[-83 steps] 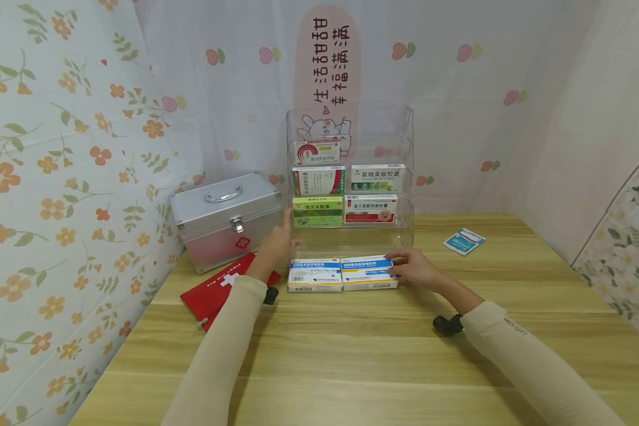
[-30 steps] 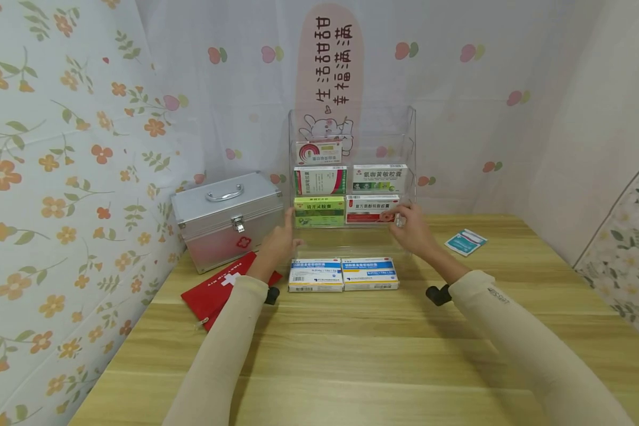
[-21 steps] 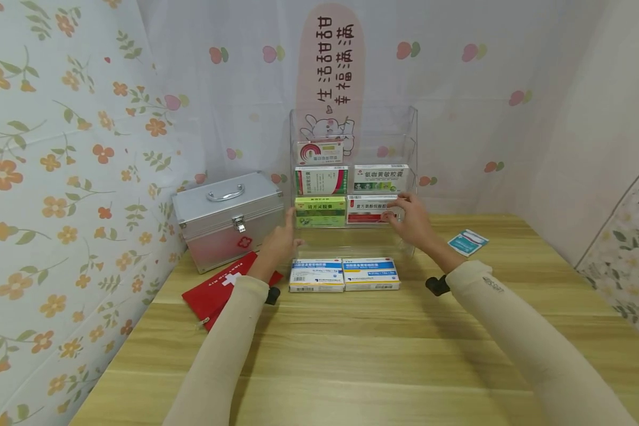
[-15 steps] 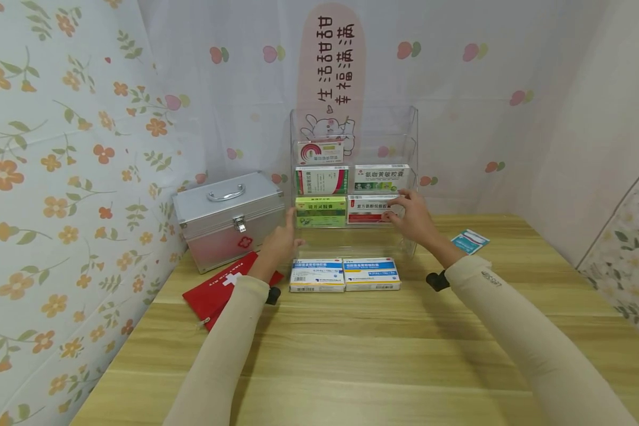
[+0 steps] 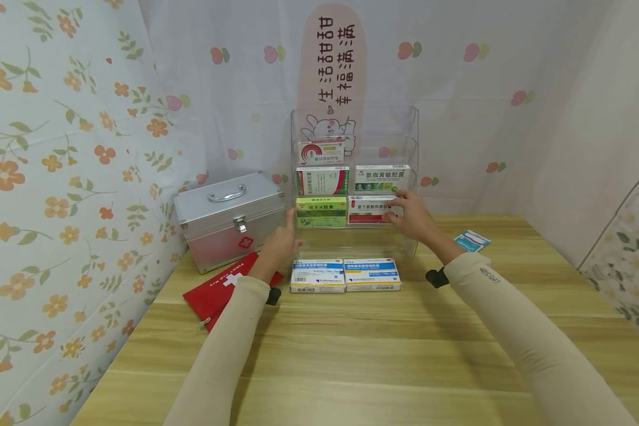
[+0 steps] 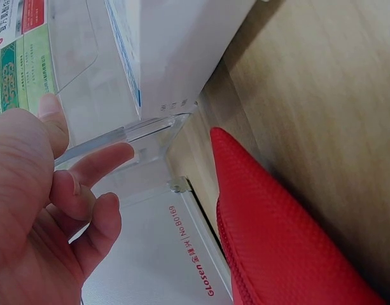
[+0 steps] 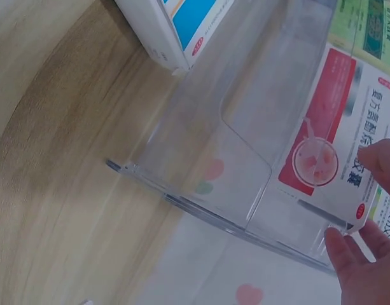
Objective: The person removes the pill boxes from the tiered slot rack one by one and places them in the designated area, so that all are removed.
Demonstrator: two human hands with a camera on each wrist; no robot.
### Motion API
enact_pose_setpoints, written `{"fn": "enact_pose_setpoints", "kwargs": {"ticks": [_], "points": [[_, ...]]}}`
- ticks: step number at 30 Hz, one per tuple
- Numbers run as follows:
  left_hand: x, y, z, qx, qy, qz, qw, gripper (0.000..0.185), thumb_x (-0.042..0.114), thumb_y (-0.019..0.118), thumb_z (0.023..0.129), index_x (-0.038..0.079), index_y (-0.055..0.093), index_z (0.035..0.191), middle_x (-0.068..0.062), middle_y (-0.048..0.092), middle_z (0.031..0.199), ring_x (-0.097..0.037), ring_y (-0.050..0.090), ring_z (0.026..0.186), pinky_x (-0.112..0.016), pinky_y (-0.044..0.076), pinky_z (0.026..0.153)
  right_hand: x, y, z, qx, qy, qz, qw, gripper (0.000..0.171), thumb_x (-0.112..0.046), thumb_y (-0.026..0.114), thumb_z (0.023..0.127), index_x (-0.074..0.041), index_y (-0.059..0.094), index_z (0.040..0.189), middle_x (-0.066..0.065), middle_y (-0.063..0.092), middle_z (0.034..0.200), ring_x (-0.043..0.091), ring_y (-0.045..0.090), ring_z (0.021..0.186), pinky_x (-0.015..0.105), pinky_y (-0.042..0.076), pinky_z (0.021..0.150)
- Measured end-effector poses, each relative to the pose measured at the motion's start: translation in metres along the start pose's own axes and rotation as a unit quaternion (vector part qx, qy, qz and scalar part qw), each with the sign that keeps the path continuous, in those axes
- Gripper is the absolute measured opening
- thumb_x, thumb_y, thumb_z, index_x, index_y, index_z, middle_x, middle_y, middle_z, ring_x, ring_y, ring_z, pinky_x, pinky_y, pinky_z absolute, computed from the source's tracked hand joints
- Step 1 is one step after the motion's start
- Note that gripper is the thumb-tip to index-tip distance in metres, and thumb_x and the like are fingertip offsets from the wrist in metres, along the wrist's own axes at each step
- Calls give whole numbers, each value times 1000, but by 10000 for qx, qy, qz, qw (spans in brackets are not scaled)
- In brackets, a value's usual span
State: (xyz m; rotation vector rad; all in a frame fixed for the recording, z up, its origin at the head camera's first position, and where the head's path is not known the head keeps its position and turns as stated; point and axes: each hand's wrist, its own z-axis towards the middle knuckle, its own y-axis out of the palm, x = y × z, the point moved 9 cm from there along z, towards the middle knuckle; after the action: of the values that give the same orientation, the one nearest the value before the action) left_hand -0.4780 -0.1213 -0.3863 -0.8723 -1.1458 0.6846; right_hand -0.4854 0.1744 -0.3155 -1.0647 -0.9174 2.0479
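Observation:
A clear tiered display rack point(image 5: 319, 241) stands at the back, holding several medicine boxes. My left hand point(image 5: 278, 244) grips its left side; in the left wrist view the thumb point(image 6: 53, 121) lies at the front edge beside the green medicine box point(image 5: 321, 213), fingers bent at the side panel. My right hand point(image 5: 412, 218) pinches the right end of a red-and-white medicine box point(image 5: 364, 211) in the rack's lower filled row. In the right wrist view the thumb point(image 7: 380, 162) is on its printed face and fingertips are at its end. Two blue-and-white medicine boxes point(image 5: 318, 276) lie side by side in front.
A silver first-aid case point(image 5: 229, 222) with a handle stands left of the rack. Before it lies a red first-aid pouch point(image 5: 213, 293), partly under the left arm. A teal-and-white sachet point(image 5: 473, 241) lies on the wooden table point(image 5: 362, 361) at right. Patterned curtains surround the table.
My right hand has left the right blue-and-white box, risen to the rack and taken the end of the red-and-white box, then barely shifted. The left hand has stayed at the rack's side.

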Motion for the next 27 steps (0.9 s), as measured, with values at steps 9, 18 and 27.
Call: {"fn": "enact_pose_setpoints", "kwargs": {"ticks": [9, 18, 27], "points": [[0, 0, 0, 15, 74, -27, 10000, 88, 20, 65, 97, 26, -2, 154, -7, 60, 64, -22, 56, 49, -28, 44, 43, 4, 0, -2, -9, 220, 378, 9990, 25, -8, 70, 91, 5, 69, 112, 28, 41, 134, 44, 39, 123, 58, 36, 105], [0, 1, 0, 34, 84, -77, 9999, 89, 20, 66, 96, 27, -1, 153, -7, 60, 64, -22, 57, 50, -29, 45, 45, 9, 2, 1, -92, 354, 563, 9977, 25, -8, 71, 91, 5, 70, 112, 29, 38, 140, 47, 36, 129, 61, 32, 108], [0, 1, 0, 30, 27, -38, 10000, 88, 20, 65, 97, 29, -1, 153, -6, 60, 65, -22, 57, 49, -28, 43, 43, 10, 2, 1, -97, 166, 491, 9986, 26, -9, 74, 89, 7, 71, 110, 32, 42, 140, 49, 37, 130, 61, 34, 107]]}}
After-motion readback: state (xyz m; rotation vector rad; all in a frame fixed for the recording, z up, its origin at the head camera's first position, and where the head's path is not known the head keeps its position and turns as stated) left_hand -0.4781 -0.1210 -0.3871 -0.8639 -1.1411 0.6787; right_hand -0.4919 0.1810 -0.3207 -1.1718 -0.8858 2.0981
